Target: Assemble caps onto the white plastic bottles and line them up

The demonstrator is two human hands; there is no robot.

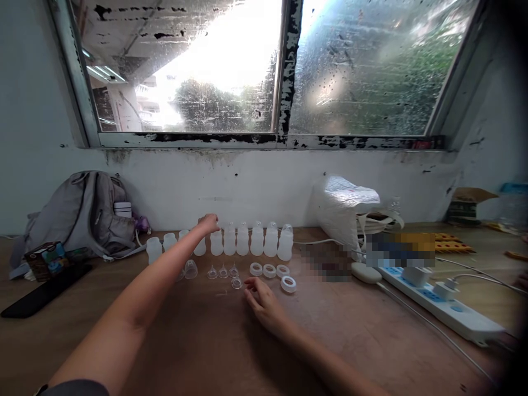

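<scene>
A row of frosted baby bottles [257, 242] stands along the back of the table; those on the right wear clear domed caps. My left hand [209, 224] reaches over to the top of a middle bottle [216, 243], its fingers closed at a clear cap there, partly hidden by the hand. Under my left forearm, a loose domed cap [190, 269] sits on the table. Several clear teats [223, 271] lie in front of the bottles, and several white collar rings [269, 270] lie to their right. My right hand [264, 301] rests beside the nearest teat [236, 282], fingers apart and holding nothing.
At the left are a grey backpack [88, 214], a small box [47, 261] and a black flat object [45, 290]. On the right, a white power strip [445, 302] with cables lies near a white bag [338, 212]. A wall and window [185, 82] stand behind.
</scene>
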